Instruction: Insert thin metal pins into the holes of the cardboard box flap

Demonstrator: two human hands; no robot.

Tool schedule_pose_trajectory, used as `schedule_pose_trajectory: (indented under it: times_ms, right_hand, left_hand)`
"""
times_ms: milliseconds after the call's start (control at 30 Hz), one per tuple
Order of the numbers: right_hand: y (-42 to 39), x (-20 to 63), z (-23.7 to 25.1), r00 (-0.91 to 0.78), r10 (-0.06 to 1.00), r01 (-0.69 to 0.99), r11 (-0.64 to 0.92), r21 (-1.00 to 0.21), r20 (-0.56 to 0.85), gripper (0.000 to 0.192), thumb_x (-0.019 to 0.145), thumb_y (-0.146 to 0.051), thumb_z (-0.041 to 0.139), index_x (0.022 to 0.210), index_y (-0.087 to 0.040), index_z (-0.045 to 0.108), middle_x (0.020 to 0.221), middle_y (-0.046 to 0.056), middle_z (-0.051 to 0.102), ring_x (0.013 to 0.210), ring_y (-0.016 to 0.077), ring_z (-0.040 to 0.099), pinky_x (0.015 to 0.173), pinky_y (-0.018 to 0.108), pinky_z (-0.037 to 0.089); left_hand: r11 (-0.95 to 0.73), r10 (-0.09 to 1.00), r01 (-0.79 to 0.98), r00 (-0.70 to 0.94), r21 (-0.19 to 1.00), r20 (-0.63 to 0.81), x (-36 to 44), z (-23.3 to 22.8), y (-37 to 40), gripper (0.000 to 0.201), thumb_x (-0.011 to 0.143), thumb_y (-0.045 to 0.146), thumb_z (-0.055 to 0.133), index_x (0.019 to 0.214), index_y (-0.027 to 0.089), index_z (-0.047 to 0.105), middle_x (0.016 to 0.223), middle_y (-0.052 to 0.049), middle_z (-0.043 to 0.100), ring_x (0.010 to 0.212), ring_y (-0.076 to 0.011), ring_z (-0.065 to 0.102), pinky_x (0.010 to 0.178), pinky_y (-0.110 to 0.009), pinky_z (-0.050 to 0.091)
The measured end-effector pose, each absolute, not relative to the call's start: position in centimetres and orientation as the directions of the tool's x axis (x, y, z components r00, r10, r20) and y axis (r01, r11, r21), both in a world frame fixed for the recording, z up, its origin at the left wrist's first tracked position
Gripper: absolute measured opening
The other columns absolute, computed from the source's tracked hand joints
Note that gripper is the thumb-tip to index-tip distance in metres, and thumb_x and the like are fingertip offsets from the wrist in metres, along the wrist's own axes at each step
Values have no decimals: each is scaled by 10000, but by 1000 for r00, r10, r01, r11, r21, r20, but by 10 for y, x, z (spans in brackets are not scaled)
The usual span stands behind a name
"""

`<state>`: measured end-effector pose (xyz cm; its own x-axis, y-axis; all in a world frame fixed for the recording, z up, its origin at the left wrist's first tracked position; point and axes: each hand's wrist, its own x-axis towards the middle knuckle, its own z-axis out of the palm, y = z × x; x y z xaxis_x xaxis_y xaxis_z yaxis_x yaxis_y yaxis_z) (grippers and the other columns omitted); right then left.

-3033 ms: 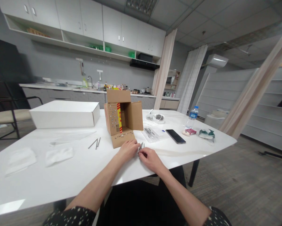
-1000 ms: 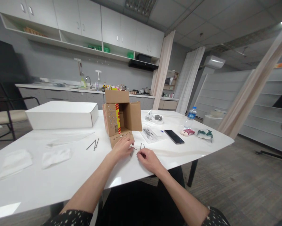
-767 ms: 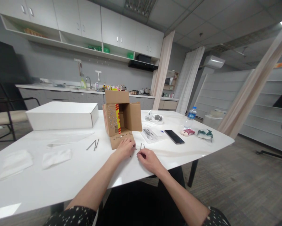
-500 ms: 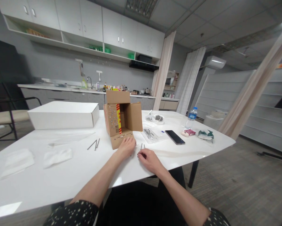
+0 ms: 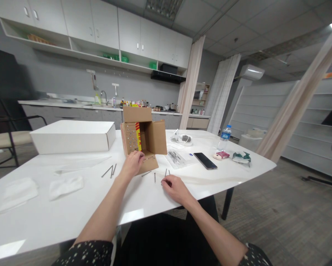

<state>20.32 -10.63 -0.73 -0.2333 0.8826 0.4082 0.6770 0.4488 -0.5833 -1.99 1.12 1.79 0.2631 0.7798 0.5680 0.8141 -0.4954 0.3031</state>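
Since half a second ago the left hand (image 5: 132,163) has lifted off the tabletop and now rests, fingers curled, on the lower flap of the brown corrugated cardboard box (image 5: 143,138) at frame centre; whether it pinches anything cannot be told. That move uncovers thin grey metal nails (image 5: 154,176) lying loose on the glossy white table (image 5: 71,207). The right hand (image 5: 174,187) stays beside them, loosely curled, fingertips at one nail. The box lies on its side, open toward the camera, nail heads dotting its flaps.
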Motion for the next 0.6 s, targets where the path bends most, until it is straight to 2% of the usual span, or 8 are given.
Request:
schedule_pose_trajectory:
  times_ms: [67, 200, 333, 600]
  right_hand:
    - [-107, 203, -6, -231, 886, 677, 444, -588, 403, 168, 863, -168, 529, 793, -179, 681, 782, 30, 676, 709, 152, 576, 670, 246, 403]
    - [-106, 204, -8, -233, 881, 671, 452, -588, 411, 169, 865, -171, 526, 799, -177, 682, 786, 33, 676, 714, 152, 576, 674, 246, 406]
    - [-105, 204, -11, -235, 882, 676, 450, -583, 409, 164, 863, -169, 531, 799, -170, 682, 784, 35, 675, 711, 151, 574, 672, 245, 404]
    - [-104, 204, -11, -230, 881, 675, 451, -585, 413, 160, 862, -173, 533, 808, -173, 683, 797, 36, 678, 720, 151, 579, 680, 243, 404]
  left_hand:
    - [-507, 775, 786, 236, 354, 586, -30, 18, 15, 312, 939, 313, 379, 968, 162, 651, 985, -106, 657, 959, -223, 600, 904, -346, 456]
    - [-501, 814, 755, 246, 422, 526, -40, 21, 15, 398, 946, 404, 348, 920, 171, 671, 951, -94, 673, 905, -211, 625, 846, -315, 479]
    - [-454, 848, 789, 239, 415, 473, -43, 23, 12, 418, 934, 432, 346, 872, 180, 673, 902, -92, 691, 865, -219, 636, 797, -300, 475]
    - [-410, 875, 812, 222, 416, 430, -42, 24, 11, 428, 943, 418, 309, 886, 176, 658, 966, -113, 708, 896, -238, 644, 796, -305, 450]
